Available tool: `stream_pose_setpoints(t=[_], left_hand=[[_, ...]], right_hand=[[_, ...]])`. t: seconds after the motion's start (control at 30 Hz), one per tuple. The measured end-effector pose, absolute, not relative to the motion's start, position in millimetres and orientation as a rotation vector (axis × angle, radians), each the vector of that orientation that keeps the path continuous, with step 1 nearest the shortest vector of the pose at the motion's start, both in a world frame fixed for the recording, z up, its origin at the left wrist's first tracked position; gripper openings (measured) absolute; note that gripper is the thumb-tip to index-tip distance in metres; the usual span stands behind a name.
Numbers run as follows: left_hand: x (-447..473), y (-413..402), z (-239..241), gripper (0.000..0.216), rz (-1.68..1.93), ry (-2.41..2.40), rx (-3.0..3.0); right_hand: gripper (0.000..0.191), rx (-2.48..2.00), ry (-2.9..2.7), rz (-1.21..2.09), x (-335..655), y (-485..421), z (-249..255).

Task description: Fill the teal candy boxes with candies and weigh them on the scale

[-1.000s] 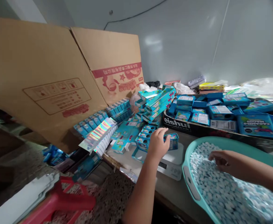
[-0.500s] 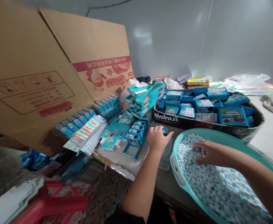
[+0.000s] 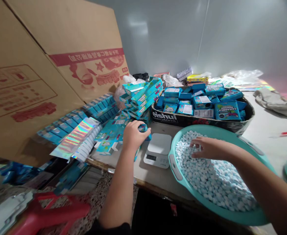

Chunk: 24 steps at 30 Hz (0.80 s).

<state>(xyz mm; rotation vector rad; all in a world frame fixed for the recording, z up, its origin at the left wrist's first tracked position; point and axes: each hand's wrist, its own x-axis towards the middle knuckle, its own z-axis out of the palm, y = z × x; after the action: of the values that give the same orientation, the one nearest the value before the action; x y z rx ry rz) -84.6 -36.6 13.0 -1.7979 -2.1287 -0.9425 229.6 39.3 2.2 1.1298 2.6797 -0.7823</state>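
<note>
Two bare hands work near the front edge of the desk (image 3: 158, 178). The left hand (image 3: 133, 136) has its grip closed around a small blue box (image 3: 143, 127), which sticks out past the fingers toward the right. Its long axis seems to run roughly left to right, though most of the box is hidden. It is held just left of the white scale (image 3: 159, 149), above the desk. The right hand (image 3: 204, 148) rests in the teal basin (image 3: 173, 162) on the white tablets (image 3: 214, 182), fingers loosely curled; whether its grip pinches any tablet I cannot tell. The scale lies between both hands, nearer to the left one. Behind the scale stands a black tray (image 3: 168, 118) full of blue boxes.
</note>
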Motion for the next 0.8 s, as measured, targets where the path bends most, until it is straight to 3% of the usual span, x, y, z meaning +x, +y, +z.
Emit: stream_pose_setpoints(t=[0.33, 0.43, 0.53, 0.67, 0.8], left_hand=[[-45, -14, -35, 0.04, -0.684, -2.04, -2.214], [-49, -17, -30, 0.057, -0.639, -2.017, -2.262], [-62, -26, -12, 0.07, -0.841, -1.879, -2.177], [-81, -39, 15, 0.064, -1.129, -1.775, -1.94], [-95, -45, 24, 0.058, -0.973, -2.007, -1.923]], right_hand=[[0.041, 1.096, 2.693, -0.754, 231, 46, -7], [0.043, 1.079, 2.709, -0.747, 232, 48, -9], [0.044, 1.086, 2.686, -0.774, 232, 46, -6], [0.044, 1.134, 2.647, -0.796, 231, 42, 1], [0.043, 1.108, 2.669, -0.761, 229, 40, 5]])
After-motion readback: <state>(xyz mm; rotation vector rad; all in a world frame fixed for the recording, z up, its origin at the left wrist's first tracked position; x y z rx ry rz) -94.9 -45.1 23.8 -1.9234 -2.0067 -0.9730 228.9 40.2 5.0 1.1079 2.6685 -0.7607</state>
